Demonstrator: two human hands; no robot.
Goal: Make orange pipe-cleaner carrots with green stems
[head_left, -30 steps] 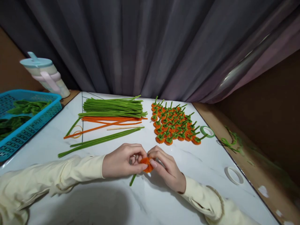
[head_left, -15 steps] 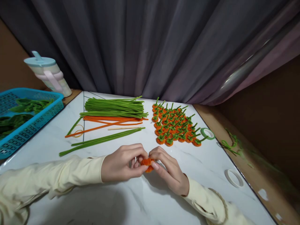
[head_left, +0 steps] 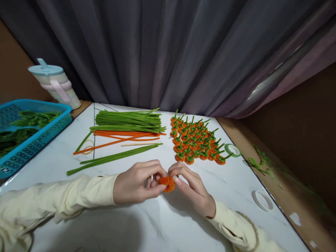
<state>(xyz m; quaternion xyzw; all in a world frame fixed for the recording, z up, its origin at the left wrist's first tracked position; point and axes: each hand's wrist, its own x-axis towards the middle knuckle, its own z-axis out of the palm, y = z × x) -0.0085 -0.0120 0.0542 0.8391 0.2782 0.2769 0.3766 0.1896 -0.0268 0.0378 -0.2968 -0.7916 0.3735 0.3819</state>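
From my end I'm looking at a white marbled tabletop [head_left: 225, 182] with green fuzzy stems [head_left: 128, 120], orange stems [head_left: 126, 133], a thin stick [head_left: 139, 144], clustered orange-and-green pieces [head_left: 195, 140] and a green-edged roll [head_left: 227, 149] on it.

On a white marbled bench [head_left: 170, 227], the left hand [head_left: 141, 182] pinches a curled, fuzzy orange piece [head_left: 167, 183] between thumb and fingers. The right hand [head_left: 193, 187] meets its other edge, though whether that grip closes on it is hard to tell. Beyond lie a bundle of green stems [head_left: 128, 120], orange stems [head_left: 128, 133] alongside, a thin wooden stick [head_left: 140, 144] and a few loose green stems [head_left: 115, 159]. To the right, orange pieces with green stalks [head_left: 193, 140] stand in close rows beside a green roll of tape [head_left: 233, 150]; a white ring [head_left: 262, 200] lies nearer. At left are a blue basket [head_left: 47, 134] of green leafy pieces [head_left: 34, 118] and a lidded tumbler [head_left: 61, 87], before a dark curtain [head_left: 147, 52].
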